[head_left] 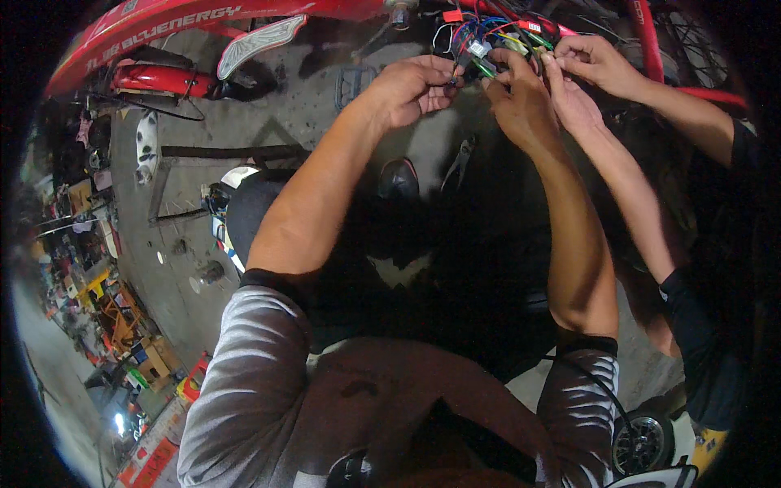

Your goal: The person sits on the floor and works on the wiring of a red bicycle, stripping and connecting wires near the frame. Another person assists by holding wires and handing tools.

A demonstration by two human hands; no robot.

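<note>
Both of my hands are raised to a tangled bundle of coloured wires (482, 34) hanging under a red vehicle frame (175, 26). My left hand (413, 88) pinches a thin dark wire end between thumb and forefinger, left of the bundle. Close by on its right, my right hand (521, 99) has its fingers closed around a green wire (486, 68); its far fingertips are partly hidden. A white plug connector (478, 50) sits among the wires between my hands. Beside my right hand, a co-worker's two hands (598, 63) also reach in at the wires.
Pliers (460, 161) lie on the floor near my shoe (399, 177). A pedal (355, 88) and a red fender-like part (163, 80) are at the far left. A metal frame (232, 152) rests on the floor. Cluttered parts line the left; a wheel (643, 442) stands lower right.
</note>
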